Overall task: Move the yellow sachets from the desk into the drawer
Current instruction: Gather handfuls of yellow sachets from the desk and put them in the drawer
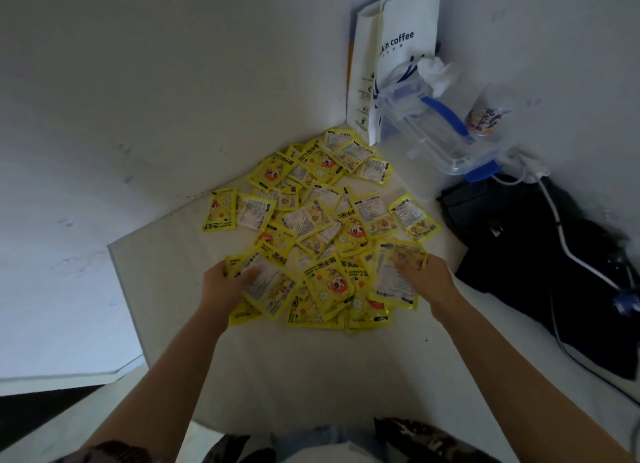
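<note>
Under both fingers: sachets (heaped)

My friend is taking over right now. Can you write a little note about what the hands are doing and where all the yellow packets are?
Left hand: fingers closed on sachets at the near-left edge of the pile.
Right hand: gripping sachets at the near-right edge.
Yellow sachets: all lie heaped on the desk in the corner.
Drawer: not in view.
Done: nothing visibly moved yet.
Left: carry the whole pile to the drawer.
</note>
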Tool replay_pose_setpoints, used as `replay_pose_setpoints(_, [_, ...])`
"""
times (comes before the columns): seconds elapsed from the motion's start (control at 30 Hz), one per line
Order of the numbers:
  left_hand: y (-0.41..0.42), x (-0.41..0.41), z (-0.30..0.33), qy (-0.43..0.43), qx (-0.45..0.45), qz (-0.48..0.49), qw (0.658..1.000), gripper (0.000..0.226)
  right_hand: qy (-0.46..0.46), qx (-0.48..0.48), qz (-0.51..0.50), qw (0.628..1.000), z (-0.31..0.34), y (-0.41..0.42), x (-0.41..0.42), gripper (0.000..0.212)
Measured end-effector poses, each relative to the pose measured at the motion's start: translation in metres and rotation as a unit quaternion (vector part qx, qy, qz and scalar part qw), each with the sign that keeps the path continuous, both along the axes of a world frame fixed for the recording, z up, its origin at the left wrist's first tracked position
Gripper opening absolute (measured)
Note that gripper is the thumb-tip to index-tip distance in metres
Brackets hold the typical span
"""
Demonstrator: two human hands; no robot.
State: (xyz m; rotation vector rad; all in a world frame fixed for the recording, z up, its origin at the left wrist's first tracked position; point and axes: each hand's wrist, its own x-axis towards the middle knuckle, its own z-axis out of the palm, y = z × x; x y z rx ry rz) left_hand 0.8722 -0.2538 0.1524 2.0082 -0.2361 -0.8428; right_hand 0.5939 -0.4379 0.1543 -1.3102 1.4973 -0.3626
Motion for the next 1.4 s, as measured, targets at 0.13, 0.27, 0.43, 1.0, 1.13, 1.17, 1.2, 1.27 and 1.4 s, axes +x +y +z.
replay_pose_setpoints(0.13, [0.027,-0.029,0.002,0.031,-0.025,0.053,0.998,0.02,-0.045,0.027,0.0,0.999,0.005,0.022,-0.015,0.019])
replay_pose_setpoints(0.27, [0.052,-0.069,0.004,0.071,-0.064,0.096,0.991,0.012,-0.07,0.058,-0.007,0.996,0.001,0.048,-0.03,0.032])
replay_pose_setpoints(0.43, [0.076,-0.11,0.001,0.098,-0.077,0.117,0.985,0.01,-0.099,0.08,-0.011,0.992,0.0,0.082,-0.048,0.026])
replay_pose_setpoints(1.0, [0.202,-0.188,-0.011,0.178,-0.092,-0.045,0.979,0.024,-0.049,0.013,-0.134,0.99,-0.006,0.283,-0.145,0.026])
replay_pose_setpoints(1.13, [0.243,-0.212,-0.011,0.182,-0.083,-0.088,0.976,0.021,-0.058,0.016,-0.199,0.978,-0.006,0.349,-0.179,0.024])
replay_pose_setpoints(1.17, [0.251,-0.22,-0.011,0.185,-0.085,-0.099,0.974,0.02,-0.058,0.018,-0.21,0.976,-0.006,0.363,-0.189,0.025])
replay_pose_setpoints(1.2, [0.259,-0.228,-0.01,0.19,-0.082,-0.11,0.972,0.02,-0.057,0.021,-0.223,0.973,-0.007,0.377,-0.198,0.026])
replay_pose_setpoints(1.27, [0.272,-0.246,-0.011,0.191,-0.07,-0.136,0.97,0.02,-0.055,0.023,-0.251,0.966,-0.003,0.401,-0.218,0.028])
replay_pose_setpoints(1.4, [0.287,-0.287,-0.01,0.186,-0.052,-0.181,0.964,0.017,-0.055,0.013,-0.292,0.955,0.0,0.44,-0.264,0.023])
